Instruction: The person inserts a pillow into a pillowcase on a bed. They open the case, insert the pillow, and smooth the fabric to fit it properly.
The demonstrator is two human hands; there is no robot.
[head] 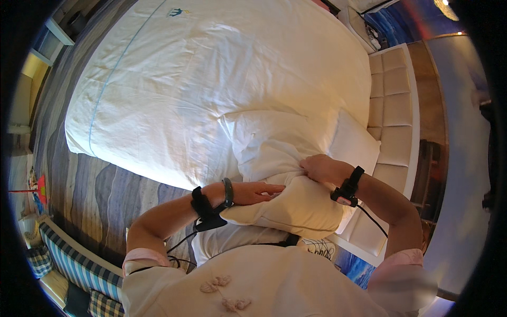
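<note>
A white pillow (305,206) lies at the near edge of the bed, against my front, partly in a loose white pillowcase (269,146) that spreads over the bed. With bent fingers my right hand (323,168) grips the fabric of the pillowcase near the headboard side. Flat on the pillow, fingers stretched and partly under a fold, rests my left hand (255,193). Another white pillow (352,138) lies beyond, close to the headboard. Under them is a white duvet (166,87) with a thin blue line. Both wrists wear black straps; a dark bangle is on the left one.
The padded headboard (390,103) stands at the right. At the lower left is a striped sofa (83,257) with checked cushions (103,303). Patterned flooring (119,190) runs along the bed's left side. Cables hang from both wrist straps. A bedside table (356,27) stands at the upper right.
</note>
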